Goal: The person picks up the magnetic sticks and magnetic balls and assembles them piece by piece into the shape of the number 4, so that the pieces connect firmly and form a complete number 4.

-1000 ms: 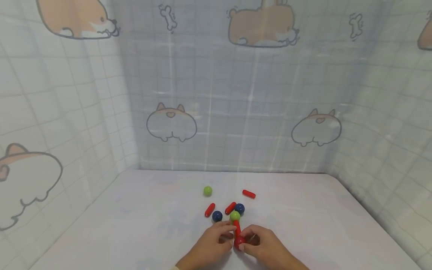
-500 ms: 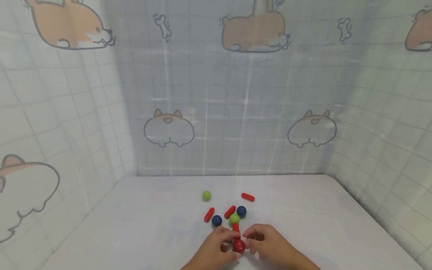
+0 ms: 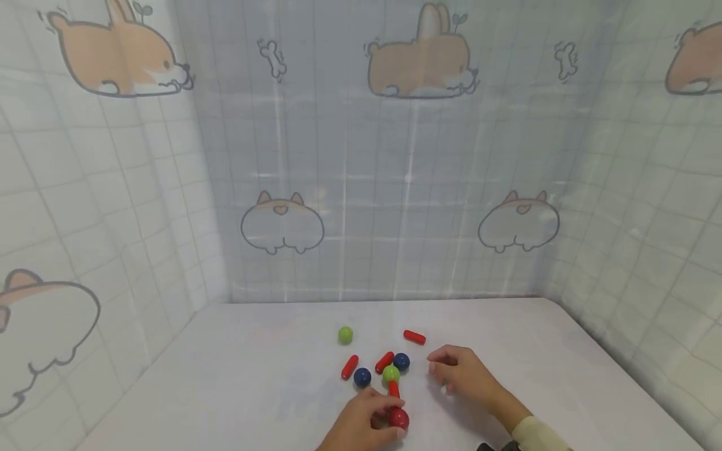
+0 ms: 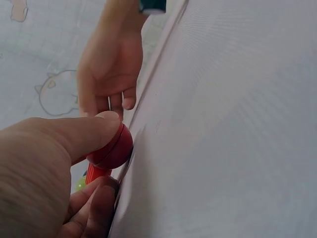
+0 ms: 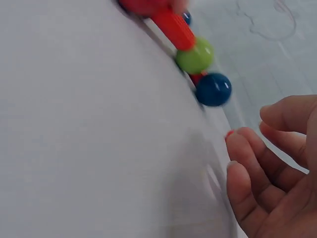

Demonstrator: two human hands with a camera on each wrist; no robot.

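My left hand (image 3: 361, 421) pinches a glossy red ball (image 3: 399, 420) near the table's front; in the left wrist view the thumb lies over the ball (image 4: 116, 148). A red ribbed rod (image 3: 393, 389) runs from the ball to a green ball (image 3: 391, 374), in line with it. My right hand (image 3: 464, 377) hovers to the right of these pieces, fingers loosely bent and holding nothing. Nearest to it is a dark blue ball (image 3: 402, 361), which also shows in the right wrist view beyond the green ball (image 5: 195, 55).
A second blue ball (image 3: 363, 377) and a red rod (image 3: 350, 367) lie left of the line of pieces. Another red rod (image 3: 385, 362) lies beside the right blue ball. Farther back are a green ball (image 3: 345, 335) and a red rod (image 3: 414, 337). Patterned curtains (image 3: 361, 250) surround the white table (image 3: 254, 376).
My right hand has let go of the red ball and moved away to the right and back. My left hand has taken hold of the ball. The head view has tilted up a little.
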